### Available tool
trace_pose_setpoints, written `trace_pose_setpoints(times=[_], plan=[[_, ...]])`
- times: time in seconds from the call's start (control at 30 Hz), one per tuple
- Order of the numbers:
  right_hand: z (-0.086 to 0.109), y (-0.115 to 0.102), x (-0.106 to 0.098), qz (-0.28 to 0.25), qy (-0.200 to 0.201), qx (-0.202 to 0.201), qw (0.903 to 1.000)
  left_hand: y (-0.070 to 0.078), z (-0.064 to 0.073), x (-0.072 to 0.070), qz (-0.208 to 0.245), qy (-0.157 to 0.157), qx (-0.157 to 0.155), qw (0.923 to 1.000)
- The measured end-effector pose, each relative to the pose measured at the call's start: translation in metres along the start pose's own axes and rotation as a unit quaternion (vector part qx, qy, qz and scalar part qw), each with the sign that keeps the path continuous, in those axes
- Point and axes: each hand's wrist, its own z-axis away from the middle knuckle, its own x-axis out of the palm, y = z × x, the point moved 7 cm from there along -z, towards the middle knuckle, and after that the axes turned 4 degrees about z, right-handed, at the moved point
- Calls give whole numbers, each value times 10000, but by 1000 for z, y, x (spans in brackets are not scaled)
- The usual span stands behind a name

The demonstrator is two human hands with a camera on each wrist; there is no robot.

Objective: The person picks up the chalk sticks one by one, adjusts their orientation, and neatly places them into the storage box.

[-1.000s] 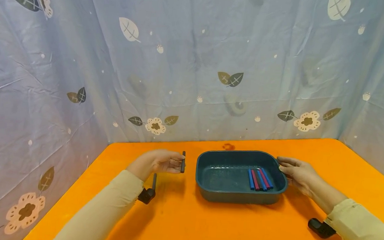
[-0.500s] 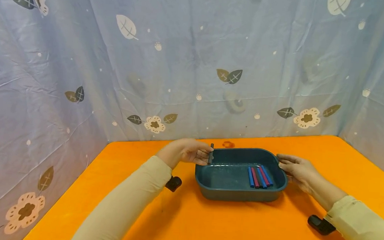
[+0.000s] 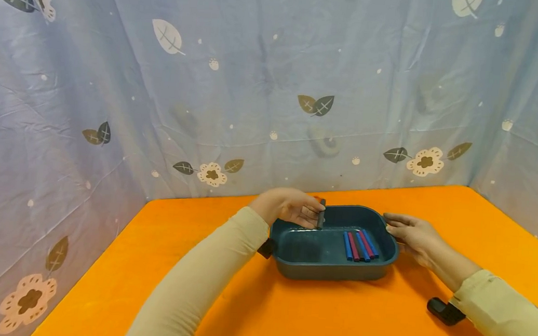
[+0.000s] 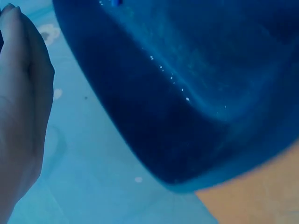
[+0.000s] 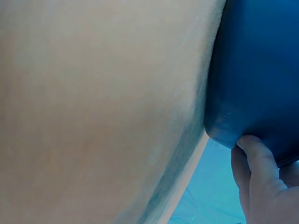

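Observation:
My left hand pinches a short dark grey stick upright between thumb and fingers, above the back left part of a dark teal tray. In the left wrist view the left hand shows at the left edge, and the stick cannot be made out. My right hand grips the tray's right end at the rim. In the right wrist view its fingers touch the tray's outer wall. Inside the tray, at the right, several blue and magenta sticks lie side by side, with a dark one partly hidden among them.
The tray stands on an orange tabletop. A pale blue curtain with leaves and flowers hangs behind and at both sides. Black wrist devices are worn below both sleeves.
My left hand has moved right with the dark grey stick, from left of the tray to above its inside. My right hand keeps its place at the tray's right end.

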Motion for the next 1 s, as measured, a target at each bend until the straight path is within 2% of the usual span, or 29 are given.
trace_pose_setpoints(times=[0.13, 0.3, 0.47, 0.73, 0.87, 1.0], plan=[[0, 0, -1, -59, 35, -12, 10000, 0, -12, 5, -18, -78, -1, 10000], [1, 1, -1, 1, 48, -28, 10000, -5, -25, 12, -318, -245, 19, 9992], [1, 2, -2, -116, 58, -29, 9999, -12, -38, 21, -349, -148, -111, 9992], [3, 2, -1, -159, 148, -17, 9998, -36, -62, 38, 155, -89, -907, 9957], [2, 2, 3, -90, 154, 34, 9998, -46, -67, 40, 4, 25, -1051, 9945], [2, 0, 4, -19, 166, 30, 9999, -49, -70, 40, 80, 149, -1114, 9936]])
